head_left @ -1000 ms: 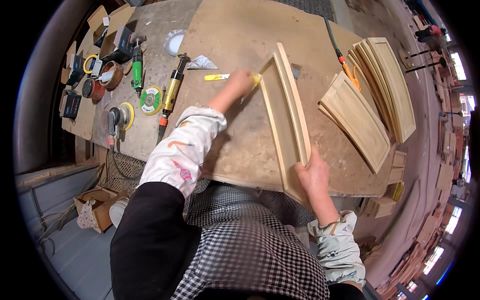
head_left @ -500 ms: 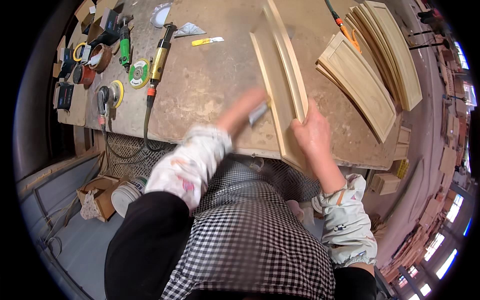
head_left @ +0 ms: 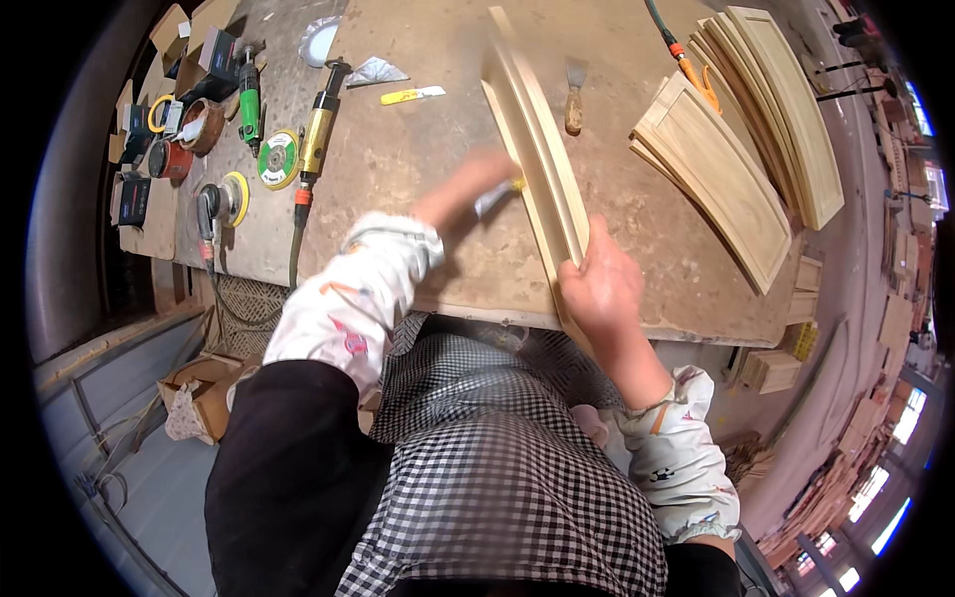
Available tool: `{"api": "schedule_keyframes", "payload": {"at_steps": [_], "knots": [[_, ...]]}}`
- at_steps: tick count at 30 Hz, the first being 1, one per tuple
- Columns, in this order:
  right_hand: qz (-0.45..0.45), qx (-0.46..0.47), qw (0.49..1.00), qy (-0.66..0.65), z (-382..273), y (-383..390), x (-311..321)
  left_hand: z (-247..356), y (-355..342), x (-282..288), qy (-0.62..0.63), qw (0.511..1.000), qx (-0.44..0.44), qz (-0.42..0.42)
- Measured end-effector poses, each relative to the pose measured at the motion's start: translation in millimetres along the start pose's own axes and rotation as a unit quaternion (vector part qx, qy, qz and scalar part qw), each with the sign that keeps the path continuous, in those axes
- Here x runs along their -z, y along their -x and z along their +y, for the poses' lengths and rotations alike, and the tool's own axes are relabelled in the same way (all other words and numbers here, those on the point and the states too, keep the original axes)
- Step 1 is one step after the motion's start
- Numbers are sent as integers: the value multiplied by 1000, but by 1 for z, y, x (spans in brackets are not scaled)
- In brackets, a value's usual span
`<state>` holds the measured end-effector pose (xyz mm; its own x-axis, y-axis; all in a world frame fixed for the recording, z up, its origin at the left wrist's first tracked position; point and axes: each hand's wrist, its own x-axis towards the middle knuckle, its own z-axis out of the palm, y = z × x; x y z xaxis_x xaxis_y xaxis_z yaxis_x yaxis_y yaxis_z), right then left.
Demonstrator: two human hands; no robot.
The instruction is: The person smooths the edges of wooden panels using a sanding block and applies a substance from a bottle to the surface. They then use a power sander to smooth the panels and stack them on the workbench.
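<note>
A pale wooden framed panel [head_left: 545, 149] is tilted up on its edge on the workbench, its far end blurred. My right hand [head_left: 603, 284] is closed round its near right edge, thumb on top. My left hand [head_left: 476, 181], smeared by motion, is at the panel's left edge. In it is a small flat grey piece [head_left: 491, 202] with yellow at its tip; blur hides its exact kind. To the panel's right lies a putty knife [head_left: 574, 103] with a wooden handle. A yellow-handled utility knife [head_left: 412, 96] rests to the left.
Several similar panels [head_left: 718, 174] are stacked at the bench's right, beside an orange air blow gun [head_left: 700, 86]. On the left lie a gold air sander [head_left: 318, 129] with a round pad, a green air tool [head_left: 249, 104], another disc sander [head_left: 221, 204] and opened boxes [head_left: 206, 62].
The panel has tipped more steeply and shifted slightly left, bringing the putty knife into full view. My left hand has moved left and slightly up along with the grey piece.
</note>
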<state>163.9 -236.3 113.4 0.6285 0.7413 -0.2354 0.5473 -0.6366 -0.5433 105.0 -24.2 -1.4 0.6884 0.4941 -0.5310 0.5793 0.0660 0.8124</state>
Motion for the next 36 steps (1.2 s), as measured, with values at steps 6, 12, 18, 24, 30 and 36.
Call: {"api": "schedule_keyframes", "payload": {"at_steps": [6, 12, 18, 24, 30, 36], "knots": [[17, 5, 1000, 9, 10, -4, -3, 10, -110, 86, -286, 941, -134, 118], [15, -4, 1000, 6, 17, -16, 2, -14, -62, 27, 24, 981, -118, 152], [14, 1, 1000, -11, 10, -14, 1, -72, 118, -140, -135, 990, -30, -4], [12, -3, 1000, -8, 5, -10, 2, -39, 48, -72, -250, 967, -19, -47], [-6, -18, 1000, 17, 6, -10, 4, -4, -99, 73, -262, 933, -153, 195], [-1, -56, 998, 14, 8, -15, 0, -29, -43, -5, -194, 956, -96, 197]]}}
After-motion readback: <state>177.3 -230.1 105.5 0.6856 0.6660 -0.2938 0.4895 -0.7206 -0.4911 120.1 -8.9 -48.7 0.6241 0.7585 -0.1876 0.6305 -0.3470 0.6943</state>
